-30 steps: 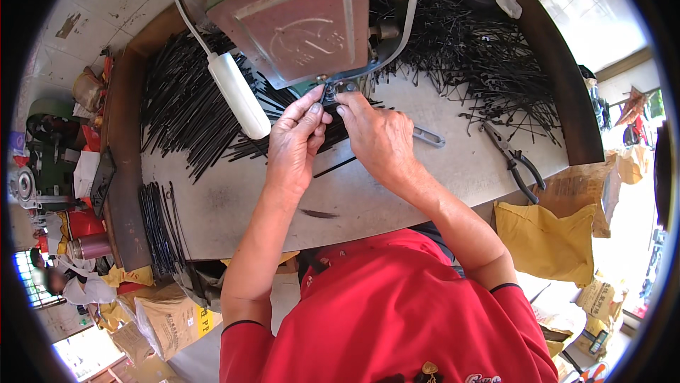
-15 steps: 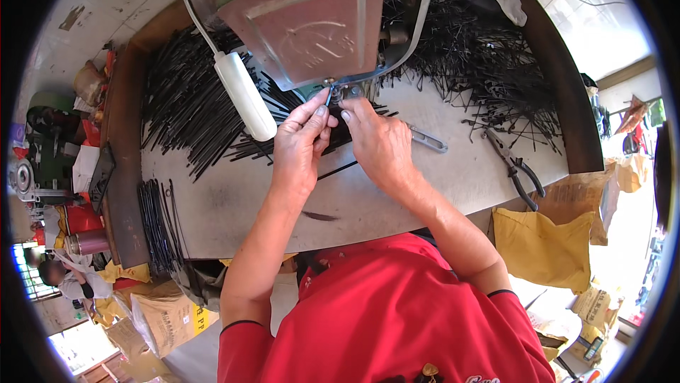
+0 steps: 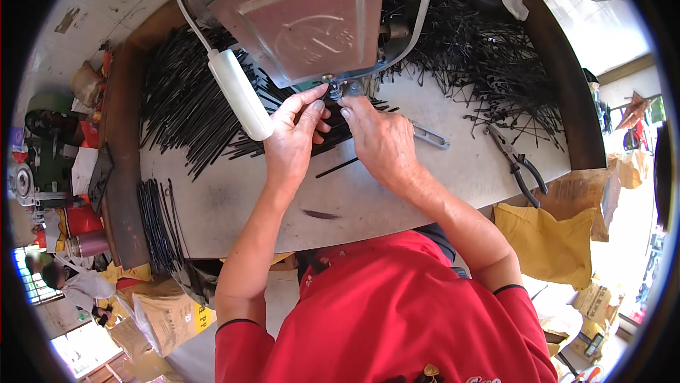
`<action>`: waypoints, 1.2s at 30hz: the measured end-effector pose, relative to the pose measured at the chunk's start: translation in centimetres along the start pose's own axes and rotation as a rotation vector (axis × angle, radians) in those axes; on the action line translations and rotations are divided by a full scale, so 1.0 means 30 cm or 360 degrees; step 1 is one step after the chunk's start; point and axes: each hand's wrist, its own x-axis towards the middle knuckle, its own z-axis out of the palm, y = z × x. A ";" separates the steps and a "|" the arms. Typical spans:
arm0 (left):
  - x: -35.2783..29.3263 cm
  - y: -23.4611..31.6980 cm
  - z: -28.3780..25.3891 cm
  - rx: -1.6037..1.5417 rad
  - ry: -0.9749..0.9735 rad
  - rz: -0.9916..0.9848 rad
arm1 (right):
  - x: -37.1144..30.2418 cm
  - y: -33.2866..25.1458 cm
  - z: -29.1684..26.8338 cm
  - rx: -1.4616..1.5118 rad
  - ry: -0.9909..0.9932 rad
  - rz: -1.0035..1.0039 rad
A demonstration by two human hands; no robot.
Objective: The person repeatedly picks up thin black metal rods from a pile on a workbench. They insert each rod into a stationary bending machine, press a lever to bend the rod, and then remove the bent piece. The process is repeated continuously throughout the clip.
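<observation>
Both hands meet under the head of a machine [image 3: 301,22] with a pinkish-brown cover plate. Thumb and index finger of my left hand [image 3: 294,124] come together just left of a small metal fitting [image 3: 336,89] below the plate; what they hold, if anything, is too small to make out. My right hand [image 3: 382,135] is closed, its fingertips against the fitting's right side, hiding what they grip. A thin black rod [image 3: 336,168] shows between my wrists, one end running in beneath the right hand; whether it is held I cannot tell.
A white lamp tube [image 3: 241,96] hangs left of the hands. Black rods [image 3: 198,93] lie heaped at left, thinner looped ones [image 3: 489,64] at right. Pliers [image 3: 517,163] and a slotted metal piece [image 3: 431,136] lie on the metal tabletop [image 3: 397,206], which has raised brown edges [image 3: 567,86].
My left hand has shifted slightly left, and the thin bluish piece seen at its fingertips no longer shows clearly. My right hand stays at the fitting. The view has shifted a little.
</observation>
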 end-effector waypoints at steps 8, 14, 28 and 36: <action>-0.002 0.005 0.002 0.0007 -0.0014 0.0012 | 0.007 -0.014 -0.022 0.0007 -0.0073 0.0068; 0.001 0.001 -0.004 -0.0151 -0.0048 -0.0063 | 0.015 -0.017 -0.023 -0.0002 -0.0112 0.0137; 0.009 0.031 -0.021 0.0821 0.0005 0.0552 | 0.073 0.024 -0.076 -0.0013 -0.0338 0.0043; 0.035 0.000 -0.035 0.0225 -0.0040 0.0221 | 0.069 0.019 -0.074 0.0585 -0.0306 0.0223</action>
